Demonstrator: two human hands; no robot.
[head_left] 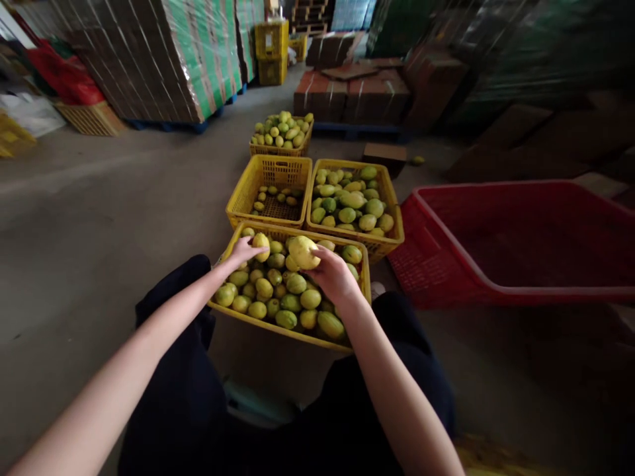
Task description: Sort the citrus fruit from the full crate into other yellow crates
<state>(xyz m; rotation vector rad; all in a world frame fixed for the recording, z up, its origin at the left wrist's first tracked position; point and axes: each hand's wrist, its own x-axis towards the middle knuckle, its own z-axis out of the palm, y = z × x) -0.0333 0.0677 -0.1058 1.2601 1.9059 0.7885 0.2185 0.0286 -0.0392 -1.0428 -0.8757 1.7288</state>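
Observation:
My left hand [242, 252] has its fingers closed around a yellow lemon [261, 246] at the left part of the near yellow crate [278, 326]. A larger, pale yellow lemon [303, 252] is gripped in my right hand [335, 275], held just above the fruit in the same crate. Green and yellow lemons [296, 283] fill this crate, which stands between my knees. Behind it, a second yellow crate [241, 184] has several small lemons on its floor. To that crate's right stands another yellow crate [380, 247], full of larger green-yellow lemons.
A lemon-filled crate [278, 149] stands farther back. At right is a big red plastic bin [431, 271]. A small cardboard box [384, 158] and a stray lemon [417, 160] lie on the floor. Wrapped pallet stacks [208, 59] and stacked cartons [352, 96] stand beyond.

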